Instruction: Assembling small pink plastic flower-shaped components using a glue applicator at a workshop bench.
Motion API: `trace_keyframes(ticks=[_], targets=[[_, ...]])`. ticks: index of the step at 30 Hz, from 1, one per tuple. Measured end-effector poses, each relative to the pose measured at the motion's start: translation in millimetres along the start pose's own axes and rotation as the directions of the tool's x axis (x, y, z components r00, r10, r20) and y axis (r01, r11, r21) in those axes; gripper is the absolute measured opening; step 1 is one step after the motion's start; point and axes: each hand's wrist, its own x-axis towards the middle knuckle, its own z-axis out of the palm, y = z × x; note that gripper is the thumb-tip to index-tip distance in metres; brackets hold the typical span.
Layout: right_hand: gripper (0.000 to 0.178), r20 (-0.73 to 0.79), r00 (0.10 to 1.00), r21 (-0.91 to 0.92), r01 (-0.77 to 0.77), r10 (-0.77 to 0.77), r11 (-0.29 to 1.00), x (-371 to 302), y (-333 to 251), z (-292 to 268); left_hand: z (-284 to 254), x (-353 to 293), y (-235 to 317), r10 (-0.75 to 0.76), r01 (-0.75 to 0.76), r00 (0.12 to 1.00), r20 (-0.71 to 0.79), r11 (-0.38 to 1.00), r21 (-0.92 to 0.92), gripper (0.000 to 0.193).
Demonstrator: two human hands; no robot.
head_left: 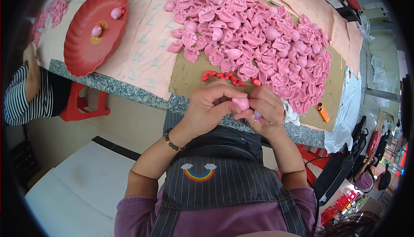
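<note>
Between the thumb and fingers of my left hand (211, 107) is a small, rounded pink molded piece (241, 103), held just over the table's near edge. My right hand (268, 109) is closed right beside it, its fingertips against or very near the piece. Out of the right hand's curled fingers pokes a small purple-and-white thing (257, 115), mostly hidden, its kind unclear. Just beyond both hands lies a row of small red pieces (233, 79). Behind them spreads a big heap of pink molded shells and rounded pieces (246, 34).
A red scalloped tray (77, 49) at the left carries two pink pieces with red bits. At the right lie an orange lighter (322, 112), a crumpled white tissue (291, 113) and a white plastic bag (345, 116). A person in striped clothing (26, 90) is far left, near a red stool (86, 105).
</note>
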Motion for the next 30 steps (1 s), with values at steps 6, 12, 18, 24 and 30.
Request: trace_keyframes(ticks=[6,12,18,24,30], targets=[[0.030,-0.178,0.982,0.011,-0.066,0.067,0.998,5,-6,7,10,0,3,0.134,-0.121,0.987,-0.087,0.983,0.140,0.025],[0.042,-0.050,0.946,0.401,-0.275,0.320,0.874,-7,-5,1,9,4,8,0.181,-0.134,0.971,-0.158,0.954,0.268,0.034],[0.052,0.144,0.874,0.669,-0.432,0.464,0.605,-5,-9,1,3,5,15,0.218,-0.125,0.969,-0.116,0.838,0.531,0.034],[0.061,0.106,0.804,0.633,-0.508,0.585,0.584,1,-13,7,5,4,13,0.301,-0.183,0.948,-0.105,0.782,0.596,0.032],[0.055,0.199,0.820,0.588,-0.538,0.536,0.604,-3,-10,-2,3,9,6,0.504,-0.447,0.854,0.128,0.587,0.675,0.033]])
